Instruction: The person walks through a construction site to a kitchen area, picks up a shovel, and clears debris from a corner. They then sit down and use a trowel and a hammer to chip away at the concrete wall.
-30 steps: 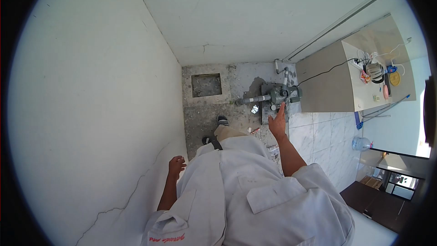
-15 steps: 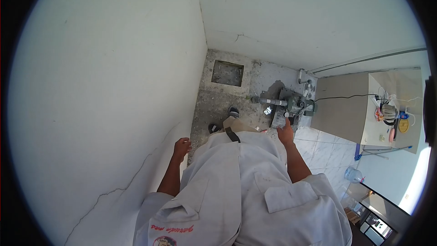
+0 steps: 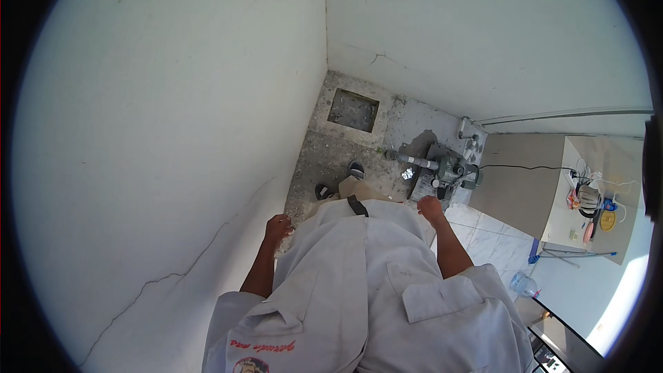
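A cracked white wall (image 3: 173, 131) fills the left; near it, left of centre, the left hand (image 3: 278, 228) hangs relaxed, fingers loosely bent. Right of centre, the right hand (image 3: 429, 208) is just below the water pump (image 3: 452, 170), whether clenched I cannot tell. Farther right is a cabinet (image 3: 514, 174).

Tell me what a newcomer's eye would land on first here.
Probably the green pump at floor level beyond the right hand, with a black cord running toward the cabinet. After that, likely the rectangular pit sunk in the floor at upper centre, and the long crack in the wall at left.
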{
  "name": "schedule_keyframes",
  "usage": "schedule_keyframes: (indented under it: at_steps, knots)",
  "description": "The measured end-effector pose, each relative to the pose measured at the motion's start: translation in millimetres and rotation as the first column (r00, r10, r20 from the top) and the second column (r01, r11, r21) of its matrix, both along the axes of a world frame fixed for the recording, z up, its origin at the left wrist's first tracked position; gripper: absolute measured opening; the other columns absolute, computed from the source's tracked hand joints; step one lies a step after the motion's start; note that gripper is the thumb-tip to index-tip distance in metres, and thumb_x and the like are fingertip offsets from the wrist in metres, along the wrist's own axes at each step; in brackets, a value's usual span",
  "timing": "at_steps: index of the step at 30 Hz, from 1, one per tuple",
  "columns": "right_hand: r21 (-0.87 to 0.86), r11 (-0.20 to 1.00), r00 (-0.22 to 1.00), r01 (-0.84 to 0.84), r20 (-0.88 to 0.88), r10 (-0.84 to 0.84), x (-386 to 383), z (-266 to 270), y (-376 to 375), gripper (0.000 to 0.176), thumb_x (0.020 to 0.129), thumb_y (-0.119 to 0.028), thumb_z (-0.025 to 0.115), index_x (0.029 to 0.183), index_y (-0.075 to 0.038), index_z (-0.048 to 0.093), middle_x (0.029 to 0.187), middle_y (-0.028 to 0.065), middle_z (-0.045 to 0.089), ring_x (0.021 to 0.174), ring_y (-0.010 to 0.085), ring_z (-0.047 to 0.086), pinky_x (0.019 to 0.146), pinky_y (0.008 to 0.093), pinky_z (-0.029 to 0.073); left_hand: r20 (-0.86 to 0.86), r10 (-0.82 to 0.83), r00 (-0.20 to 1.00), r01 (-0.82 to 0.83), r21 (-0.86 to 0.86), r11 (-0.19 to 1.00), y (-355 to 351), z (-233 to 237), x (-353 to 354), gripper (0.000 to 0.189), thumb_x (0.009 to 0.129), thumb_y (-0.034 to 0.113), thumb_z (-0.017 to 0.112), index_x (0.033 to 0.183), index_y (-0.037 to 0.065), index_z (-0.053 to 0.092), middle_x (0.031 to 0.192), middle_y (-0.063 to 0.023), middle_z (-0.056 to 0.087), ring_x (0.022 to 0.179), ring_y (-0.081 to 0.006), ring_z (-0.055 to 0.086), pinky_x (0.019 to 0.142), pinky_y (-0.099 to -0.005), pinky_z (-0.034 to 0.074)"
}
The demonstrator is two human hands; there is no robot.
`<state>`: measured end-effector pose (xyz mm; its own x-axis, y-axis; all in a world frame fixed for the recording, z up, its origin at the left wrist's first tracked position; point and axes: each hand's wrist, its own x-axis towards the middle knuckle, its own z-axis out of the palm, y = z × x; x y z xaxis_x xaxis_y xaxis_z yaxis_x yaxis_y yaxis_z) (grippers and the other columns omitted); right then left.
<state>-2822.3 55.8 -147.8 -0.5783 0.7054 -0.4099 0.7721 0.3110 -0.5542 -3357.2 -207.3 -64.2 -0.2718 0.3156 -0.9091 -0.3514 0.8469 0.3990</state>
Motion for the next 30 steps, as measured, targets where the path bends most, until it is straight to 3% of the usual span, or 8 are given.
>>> schedule_keyframes:
  at_steps: [2, 4, 6, 8, 11, 14, 26, 30]
  knots:
    - [-0.128, 0.979, 0.986, 0.156, -0.042, -0.163, 1.2, -4.6, 1.6, 0.007, 0.079, -0.004, 0.059, 0.076, 0.003, 0.06, 0.074, 0.0102, 0.065, 0.061, 0.0191, 0.064, 0.054, 0.0294, 0.053, -0.005, 0.012, 1.0, -0.012, -0.002, 1.0, 2.6, 2.5, 1.7, 0.032, 0.087, 0.024, 0.064, 0.113, 0.007, 0.06, 0.091, -0.0058, 0.064, 0.072, -0.0158, 0.063, 0.061, -0.0322, 0.048]
    - [-0.036, 0.999, 1.0, 0.01, 0.004, -0.01, 3.0, -6.4, 4.3, 0.008, 0.08, -0.005, 0.059, 0.076, 0.002, 0.059, 0.071, 0.0099, 0.064, 0.059, 0.0188, 0.063, 0.052, 0.0295, 0.052, -0.006, 0.028, 1.0, -0.028, 0.005, 1.0, 4.9, 3.7, 2.9, 0.032, 0.087, 0.024, 0.065, 0.113, 0.007, 0.06, 0.09, -0.0056, 0.064, 0.071, -0.0159, 0.063, 0.059, -0.0318, 0.048]
    - [-0.054, 0.998, 0.999, 0.027, 0.034, -0.025, 2.7, -6.9, 6.4, 0.011, 0.082, -0.008, 0.06, 0.076, 0.002, 0.059, 0.068, 0.0094, 0.063, 0.056, 0.0182, 0.062, 0.051, 0.0294, 0.052, 0.0, 0.019, 1.0, -0.019, 0.011, 1.0, 9.1, 4.9, 2.6, 0.032, 0.087, 0.023, 0.064, 0.113, 0.007, 0.06, 0.09, -0.0055, 0.064, 0.07, -0.0159, 0.063, 0.058, -0.0309, 0.048]
    - [-0.177, 0.962, 0.978, 0.21, 0.054, -0.203, -0.7, -4.5, 5.3, 0.017, 0.084, -0.013, 0.061, 0.077, 0.002, 0.059, 0.065, 0.009, 0.061, 0.054, 0.0174, 0.06, 0.05, 0.0291, 0.051, 0.004, 0.015, 1.0, -0.015, 0.011, 1.0, 13.8, 7.3, 2.5, 0.031, 0.087, 0.022, 0.064, 0.114, 0.006, 0.059, 0.089, -0.0055, 0.063, 0.07, -0.0159, 0.063, 0.057, -0.0302, 0.048]
    - [-0.406, 0.624, 0.725, 0.667, 0.161, -0.67, -33.4, 52.6, 5.6, 0.025, 0.087, -0.019, 0.063, 0.077, 0.003, 0.058, 0.066, 0.0084, 0.06, 0.055, 0.0165, 0.06, 0.051, 0.0287, 0.05, 0.003, 0.008, 1.0, -0.008, 0.006, 1.0, 23.1, 13.7, 2.6, 0.03, 0.088, 0.021, 0.063, 0.114, 0.005, 0.059, 0.089, -0.0056, 0.063, 0.07, -0.0158, 0.063, 0.056, -0.0295, 0.048]
    - [-0.354, 0.725, 0.797, 0.591, 0.121, -0.591, -32.1, 56.7, 2.1, 0.028, 0.088, -0.023, 0.064, 0.077, 0.002, 0.059, 0.067, 0.0077, 0.06, 0.057, 0.0155, 0.059, 0.051, 0.0291, 0.05, 0.001, -0.017, 1.0, 0.017, 0.005, 1.0, 27.8, 15.0, 2.1, 0.03, 0.088, 0.02, 0.063, 0.114, 0.005, 0.058, 0.089, -0.0055, 0.063, 0.069, -0.0155, 0.063, 0.056, -0.0294, 0.049]
    - [-0.386, 0.596, 0.674, 0.704, 0.098, -0.732, -17.8, 46.5, -7.8, 0.022, 0.084, -0.02, 0.067, 0.078, 0.001, 0.063, 0.068, 0.0061, 0.061, 0.06, 0.014, 0.059, 0.053, 0.0296, 0.051, -0.068, -0.224, 0.972, 0.224, -0.001, 0.975, 71.6, 19.8, -3.6, 0.032, 0.09, 0.024, 0.062, 0.115, 0.005, 0.058, 0.093, -0.006, 0.064, 0.076, -0.0165, 0.063, 0.062, -0.0296, 0.049]
    - [-0.34, 0.587, 0.629, 0.735, 0.017, -0.778, -10.7, 38.8, -9.7, 0.025, 0.082, -0.025, 0.067, 0.081, 0.0, 0.067, 0.064, 0.0112, 0.066, 0.053, 0.0191, 0.064, 0.055, 0.0337, 0.052, -0.08, -0.262, 0.962, 0.262, -0.01, 0.965, 94.6, 21.1, -1.9, 0.032, 0.09, 0.024, 0.062, 0.115, 0.005, 0.058, 0.093, -0.0062, 0.064, 0.077, -0.0168, 0.064, 0.063, -0.0297, 0.05]
